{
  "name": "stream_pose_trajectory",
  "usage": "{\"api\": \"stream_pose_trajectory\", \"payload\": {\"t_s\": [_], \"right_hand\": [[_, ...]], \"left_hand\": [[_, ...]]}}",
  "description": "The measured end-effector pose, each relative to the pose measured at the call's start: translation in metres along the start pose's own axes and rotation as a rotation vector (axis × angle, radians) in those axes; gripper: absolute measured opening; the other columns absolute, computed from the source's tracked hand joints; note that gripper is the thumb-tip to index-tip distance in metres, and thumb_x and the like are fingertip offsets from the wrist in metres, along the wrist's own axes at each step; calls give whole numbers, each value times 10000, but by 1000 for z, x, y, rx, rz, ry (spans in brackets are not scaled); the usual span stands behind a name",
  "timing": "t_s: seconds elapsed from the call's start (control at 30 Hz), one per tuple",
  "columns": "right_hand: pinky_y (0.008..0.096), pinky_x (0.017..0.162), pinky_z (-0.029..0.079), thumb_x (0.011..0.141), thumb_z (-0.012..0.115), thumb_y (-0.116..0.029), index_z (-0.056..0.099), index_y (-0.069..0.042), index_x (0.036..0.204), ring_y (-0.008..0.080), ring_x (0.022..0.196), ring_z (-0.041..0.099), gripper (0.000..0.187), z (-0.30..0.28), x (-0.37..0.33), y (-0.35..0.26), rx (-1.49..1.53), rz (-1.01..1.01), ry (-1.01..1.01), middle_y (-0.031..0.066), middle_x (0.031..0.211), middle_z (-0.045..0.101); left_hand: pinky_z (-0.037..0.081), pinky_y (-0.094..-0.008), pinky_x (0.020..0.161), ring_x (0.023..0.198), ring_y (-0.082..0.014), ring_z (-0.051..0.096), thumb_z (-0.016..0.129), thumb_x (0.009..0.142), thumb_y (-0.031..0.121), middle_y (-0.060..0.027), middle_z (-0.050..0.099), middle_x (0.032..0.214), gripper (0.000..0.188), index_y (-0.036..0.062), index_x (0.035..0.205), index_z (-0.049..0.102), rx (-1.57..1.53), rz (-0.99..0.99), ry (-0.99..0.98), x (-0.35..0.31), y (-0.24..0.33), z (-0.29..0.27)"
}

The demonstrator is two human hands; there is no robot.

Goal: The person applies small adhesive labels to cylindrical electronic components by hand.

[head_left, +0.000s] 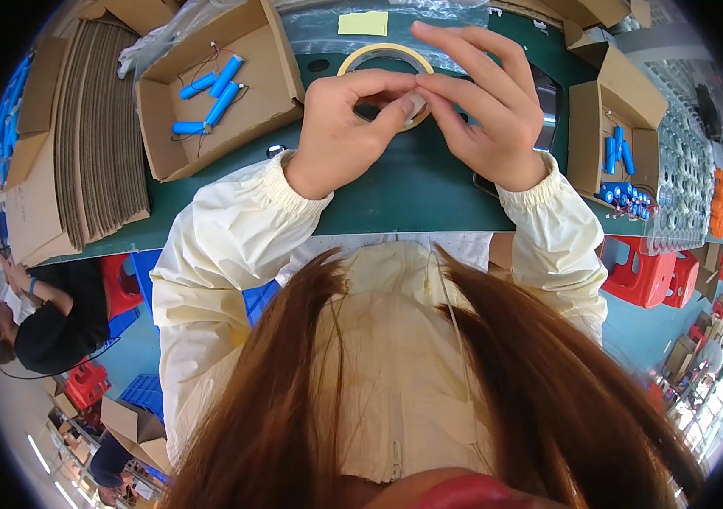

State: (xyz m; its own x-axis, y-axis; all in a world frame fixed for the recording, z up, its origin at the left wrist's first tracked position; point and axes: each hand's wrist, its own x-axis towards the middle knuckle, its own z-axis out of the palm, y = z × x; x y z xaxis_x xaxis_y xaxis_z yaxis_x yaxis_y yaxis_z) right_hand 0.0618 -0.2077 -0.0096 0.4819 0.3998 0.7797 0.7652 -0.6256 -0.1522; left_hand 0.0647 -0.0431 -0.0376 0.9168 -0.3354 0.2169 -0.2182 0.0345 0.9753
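At the far left a co-worker in black (60,310) sits below the desk's edge, near a red stool (120,284). Above them, a thick stack of flat brown cardboard (107,127) stands at the left end of the green desk (412,199). Just right of it is an open-topped cardboard box (164,97), tilted outward in the view, with four blue cylindrical cells (224,103) lying loose in it, thin wires showing beside them.

Next comes the left hand (340,127), coming out of a gathered cream cuff, thumb and forefinger drawn close together. A roll of yellowish tape (385,51) lies on the desk behind both hands, partly hidden by them; a pale yellow paper note (363,23) is just beyond it. The right hand (493,110) meets the left at the fingertips, forefinger and thumb near each other, its other fingers spread and raised. Something pale shows at the left thumb tip — a nail or a scrap, too small to tell — so I cannot tell whether either grip holds anything.

Right of the right hand lies a dark, glossy flat device (551,106), partly covered. Beyond it is a second cardboard box (586,110) with blue cells (619,153), more clustered at its near end, then clear plastic trays (675,153) and orange pieces (720,204).
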Motion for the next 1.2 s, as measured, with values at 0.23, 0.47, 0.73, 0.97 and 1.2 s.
{"api": "stream_pose_trajectory", "payload": {"t_s": [0.23, 0.47, 0.73, 0.97, 1.2], "right_hand": [[308, 799, 449, 661, 682, 5, 604, -13, 757, 248, 922, 550, 125, -1, -1, -5, -67, -35, 8, 88, 1090, 620], [389, 835, 419, 699, 650, -28, 594, -23, 789, 346, 949, 524, 106, 61, -8, 45, 535, -361, 621, 182, 1190, 546], [262, 800, 414, 821, 588, -51, 556, 1, 841, 175, 861, 535, 64, 2, -16, 8, 596, 472, -103, 87, 927, 598], [243, 777, 418, 825, 573, -26, 573, 12, 873, 143, 834, 536, 61, 1, -15, 5, 572, 496, -115, 80, 897, 593], [245, 724, 448, 778, 609, -33, 609, -3, 958, 137, 780, 545, 182, 2, -5, -7, 344, 524, -25, 63, 915, 610]], "left_hand": [[498, -232, 687, 707, -103, 611, 594, 781, -11, -80, 665, 776, 157, -26, 924, 659, 2, -49, -7, -1, 3, 1], [475, -209, 671, 694, -97, 587, 610, 778, 0, -63, 640, 801, 225, -38, 999, 627, -228, -62, -23, -1, 1, 3], [465, -215, 637, 664, -77, 557, 652, 773, 56, -41, 634, 756, 129, -21, 876, 654, -101, -48, -27, 6, -2, -4], [463, -208, 626, 648, -73, 560, 653, 777, 68, -33, 631, 703, 94, -21, 808, 656, -99, -60, 6, 5, 0, -7], [469, -212, 598, 634, -92, 596, 650, 771, 67, -52, 642, 679, 94, -20, 803, 661, -59, -76, 32, 4, 1, -8]]}}
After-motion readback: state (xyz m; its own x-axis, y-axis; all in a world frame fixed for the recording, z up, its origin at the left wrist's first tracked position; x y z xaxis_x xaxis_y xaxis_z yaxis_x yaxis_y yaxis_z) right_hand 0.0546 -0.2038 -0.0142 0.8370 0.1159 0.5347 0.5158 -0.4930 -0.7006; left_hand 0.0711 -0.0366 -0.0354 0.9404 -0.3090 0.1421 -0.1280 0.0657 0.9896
